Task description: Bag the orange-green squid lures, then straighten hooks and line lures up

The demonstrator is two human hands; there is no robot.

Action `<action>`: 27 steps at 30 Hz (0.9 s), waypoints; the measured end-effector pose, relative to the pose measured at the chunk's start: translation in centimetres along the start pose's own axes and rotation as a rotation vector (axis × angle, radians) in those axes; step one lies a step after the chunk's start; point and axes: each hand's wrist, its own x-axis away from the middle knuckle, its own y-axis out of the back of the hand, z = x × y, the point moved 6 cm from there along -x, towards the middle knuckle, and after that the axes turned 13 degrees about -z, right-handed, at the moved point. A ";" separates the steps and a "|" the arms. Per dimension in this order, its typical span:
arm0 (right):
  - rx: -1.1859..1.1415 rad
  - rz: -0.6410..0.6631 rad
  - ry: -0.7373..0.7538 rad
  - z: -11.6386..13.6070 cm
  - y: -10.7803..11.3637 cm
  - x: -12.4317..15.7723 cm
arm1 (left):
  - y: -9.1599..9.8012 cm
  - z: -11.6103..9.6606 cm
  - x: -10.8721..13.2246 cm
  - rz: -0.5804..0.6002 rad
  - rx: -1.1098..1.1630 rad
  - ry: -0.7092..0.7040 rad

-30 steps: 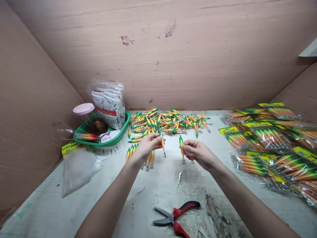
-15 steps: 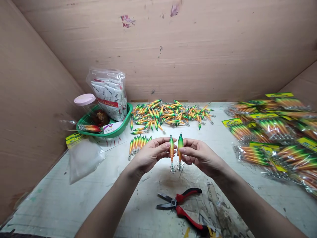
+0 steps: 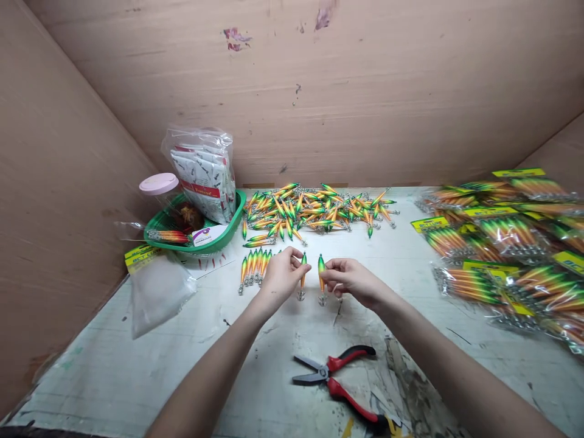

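Between the thumb and fingers of my left hand is a green-and-orange fishing lure, its hooks pointing down. My right hand pinches a second, matching lure upright, a small gap away from the first. Just left of and partly behind my left hand lies a neat row of lures, side by side with hooks toward me. Farther back spreads a loose pile of the same lures. Red-handled pliers lie with jaws apart on the table in front of my hands.
Bagged lures with yellow labels are stacked at the right. A green basket at the back left holds a plastic bag of packets and a pink-lidded jar. An unfilled clear bag lies before it. Wooden panels enclose the table.
Both hands have moved left and away from me with their lures, closer to the row. The gap between the two lures has widened slightly.
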 end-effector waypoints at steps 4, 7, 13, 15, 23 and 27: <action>0.243 -0.122 -0.036 -2.0 -2.0 -4.0 | -1.9 0.8 -2.0 -0.098 -0.230 -0.017; 0.404 -0.185 0.046 -1.8 -3.0 -5.1 | -2.0 0.4 -2.2 -0.154 -0.358 -0.060; 0.643 -0.497 0.512 4.1 0.8 -5.5 | 2.1 0.1 -4.9 -0.360 -0.472 -0.117; 0.711 -0.589 0.630 6.1 2.4 -6.3 | 3.3 0.6 -6.8 -0.408 -0.483 -0.099; 0.708 -0.546 0.800 8.0 3.7 -9.0 | 4.6 2.7 -10.9 -0.463 -0.297 -0.067; 0.510 -0.537 0.733 7.9 4.5 -9.6 | 5.7 2.7 -11.7 -0.535 -0.112 -0.078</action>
